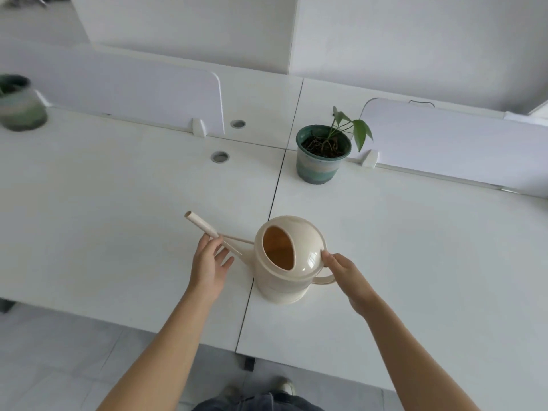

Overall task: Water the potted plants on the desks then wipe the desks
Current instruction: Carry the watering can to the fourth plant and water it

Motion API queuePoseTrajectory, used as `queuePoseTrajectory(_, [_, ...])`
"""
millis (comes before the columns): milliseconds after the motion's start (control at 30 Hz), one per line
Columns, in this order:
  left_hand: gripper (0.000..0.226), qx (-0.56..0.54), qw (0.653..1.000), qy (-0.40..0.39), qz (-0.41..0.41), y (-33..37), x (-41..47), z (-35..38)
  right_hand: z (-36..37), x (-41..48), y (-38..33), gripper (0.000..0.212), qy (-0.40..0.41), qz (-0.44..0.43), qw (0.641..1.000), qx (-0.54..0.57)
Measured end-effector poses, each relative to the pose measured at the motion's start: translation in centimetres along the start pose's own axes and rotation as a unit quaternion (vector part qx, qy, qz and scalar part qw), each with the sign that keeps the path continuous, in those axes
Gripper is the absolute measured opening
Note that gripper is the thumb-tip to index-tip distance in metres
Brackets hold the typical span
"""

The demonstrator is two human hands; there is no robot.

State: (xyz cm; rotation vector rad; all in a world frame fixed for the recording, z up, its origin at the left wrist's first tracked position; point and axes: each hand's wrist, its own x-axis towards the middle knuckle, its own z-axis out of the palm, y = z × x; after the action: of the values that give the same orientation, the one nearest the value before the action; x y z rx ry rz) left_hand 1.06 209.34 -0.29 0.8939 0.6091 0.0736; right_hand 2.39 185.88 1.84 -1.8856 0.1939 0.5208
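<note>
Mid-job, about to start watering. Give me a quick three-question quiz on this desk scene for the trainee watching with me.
1. True or false: the cream plastic watering can stands upright on the white desk.
2. The green glazed pot with the leafy plant sits: A) at the desk's near edge; B) beyond the can, by the pale divider panel; C) under the left hand.
3. Fill in: the left hand touches the can's ____, while the right hand is at its handle.

Key: 1 true; 2 B; 3 spout.
</note>
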Motion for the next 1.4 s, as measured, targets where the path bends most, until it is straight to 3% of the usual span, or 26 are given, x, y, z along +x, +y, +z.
queuePoseTrajectory(67, [0.019, -0.011, 1.000, 0.000, 0.021, 0.7, -1.3, -1.1, 0.7, -0.7, -0.9, 0.031, -0.025, -0.013, 0.999, 0.020])
queuePoseTrajectory(200, [0.029, -0.046, 0.997, 0.015, 0.068, 2.5, -4.5, -3.6, 2.2, -1.7, -2.9, 0.029, -0.069, -0.064, 0.994, 0.053])
queuePoseTrajectory(367, [0.029, -0.071, 0.986, 0.081, 0.127, 3.9, -9.5, -7.7, 5.1, -2.7, -4.5, 0.064, -0.167, -0.074, 0.982, 0.043])
queuePoseTrajectory(467, [0.031, -0.077, 0.980, 0.100, 0.152, 4.6, -11.1, -10.1, 7.4, -3.6, -5.6, 0.072, -0.189, -0.085, 0.978, 0.033])
queuePoseTrajectory(633, [0.032, -0.082, 0.973, 0.116, 0.181, 6.3, -13.4, -14.5, 12.1, -6.5, -7.1, 0.048, -0.215, -0.093, 0.971, 0.037])
queuePoseTrajectory(933, [0.054, -0.049, 0.962, 0.114, 0.242, 14.4, -17.6, -25.7, 25.5, -11.0, -10.1, 0.032, -0.226, -0.126, 0.966, 0.003])
queuePoseTrajectory(1100, [0.050, -0.035, 0.955, 0.114, 0.271, 19.2, -18.6, -31.8, 33.0, -12.6, -12.4, 0.046, -0.251, -0.156, 0.955, 0.005])
queuePoseTrajectory(1267, [0.043, -0.046, 0.953, 0.124, 0.273, 22.9, -17.6, -36.9, 38.8, -12.3, -15.3, 0.033, -0.290, -0.169, 0.942, -0.007])
queuePoseTrajectory(1400, [0.054, -0.055, 0.951, 0.144, 0.269, 25.2, -15.4, -39.3, 42.5, -10.1, -17.5, 0.031, -0.312, -0.163, 0.936, -0.015])
